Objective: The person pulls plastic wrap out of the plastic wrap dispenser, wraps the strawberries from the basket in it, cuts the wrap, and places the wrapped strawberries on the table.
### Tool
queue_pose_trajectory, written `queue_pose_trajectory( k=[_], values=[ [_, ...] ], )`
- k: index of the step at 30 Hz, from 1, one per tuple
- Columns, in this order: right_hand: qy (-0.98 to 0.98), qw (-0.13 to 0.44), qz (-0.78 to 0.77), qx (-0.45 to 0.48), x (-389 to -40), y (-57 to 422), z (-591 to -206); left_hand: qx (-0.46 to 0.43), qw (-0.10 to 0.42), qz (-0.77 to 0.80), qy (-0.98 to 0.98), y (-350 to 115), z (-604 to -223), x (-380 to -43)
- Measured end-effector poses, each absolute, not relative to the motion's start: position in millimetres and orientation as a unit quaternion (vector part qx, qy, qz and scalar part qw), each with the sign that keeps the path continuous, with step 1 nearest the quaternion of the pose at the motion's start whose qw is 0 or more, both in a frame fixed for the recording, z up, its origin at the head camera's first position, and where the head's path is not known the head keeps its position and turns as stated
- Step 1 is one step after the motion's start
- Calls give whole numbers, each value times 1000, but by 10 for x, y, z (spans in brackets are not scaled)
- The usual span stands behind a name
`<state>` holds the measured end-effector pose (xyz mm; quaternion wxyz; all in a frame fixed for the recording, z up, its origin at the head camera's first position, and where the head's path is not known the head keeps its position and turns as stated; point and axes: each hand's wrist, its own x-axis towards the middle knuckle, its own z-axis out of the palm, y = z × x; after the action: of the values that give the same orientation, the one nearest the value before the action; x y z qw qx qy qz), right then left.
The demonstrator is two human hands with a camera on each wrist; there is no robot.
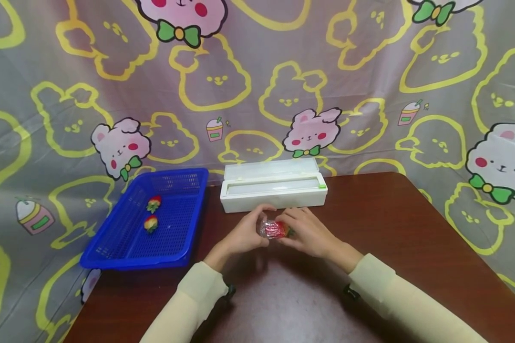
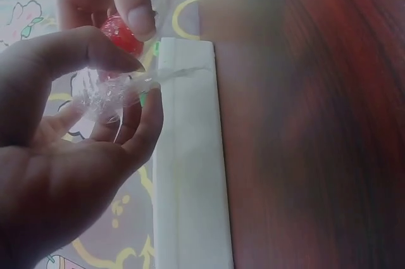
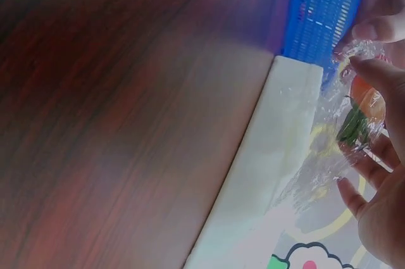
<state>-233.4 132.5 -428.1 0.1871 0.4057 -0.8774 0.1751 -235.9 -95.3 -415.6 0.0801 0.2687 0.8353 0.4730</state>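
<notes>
Both hands meet over the table, in front of a white box, around a red strawberry (image 1: 276,229) with green leaves. Clear plastic wrap (image 2: 104,99) covers the berry, gathered into a crumpled bunch on its left side. My left hand (image 1: 244,233) pinches that bunch between thumb and curled fingers. From the other side my right hand (image 1: 311,232) holds the strawberry near its leafy end. In the right wrist view the leaves (image 3: 353,125) show through the film, and a loose sheet of it trails below the fingers.
Behind the hands stands the long white box (image 1: 274,197), its lid (image 1: 272,169) raised, with a green piece at its right end. A blue plastic basket (image 1: 184,228) at the left holds two strawberries (image 1: 151,223). A patterned curtain hangs behind the brown table (image 1: 382,214).
</notes>
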Motion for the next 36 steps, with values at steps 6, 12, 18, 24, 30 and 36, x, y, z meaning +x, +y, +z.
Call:
queue_pose_trajectory(
  k=[6, 12, 18, 24, 30, 36],
  values=[
    [-878, 197, 164, 404, -2300, 1330, -4260, 278, 80, 498, 817, -969, -4113, -2305],
    [-878, 199, 162, 404, -2284, 1327, -4257, 265, 65, 502, 821, -957, -4073, -2268],
    [-864, 219, 177, 418, -2284, 1305, -4262, 253, 43, 486, 835, -917, -4082, -2272],
    [-870, 173, 217, 407, -2301, 1314, -4273, 259, 69, 502, 822, -927, -4087, -2263],
    [-883, 91, 235, 396, -2355, 1332, -4324, 269, 96, 533, 797, -938, -4097, -2269],
    [-886, 75, 238, 390, -2374, 1330, -4348, 258, 96, 534, 799, -964, -4103, -2257]
  ],
)
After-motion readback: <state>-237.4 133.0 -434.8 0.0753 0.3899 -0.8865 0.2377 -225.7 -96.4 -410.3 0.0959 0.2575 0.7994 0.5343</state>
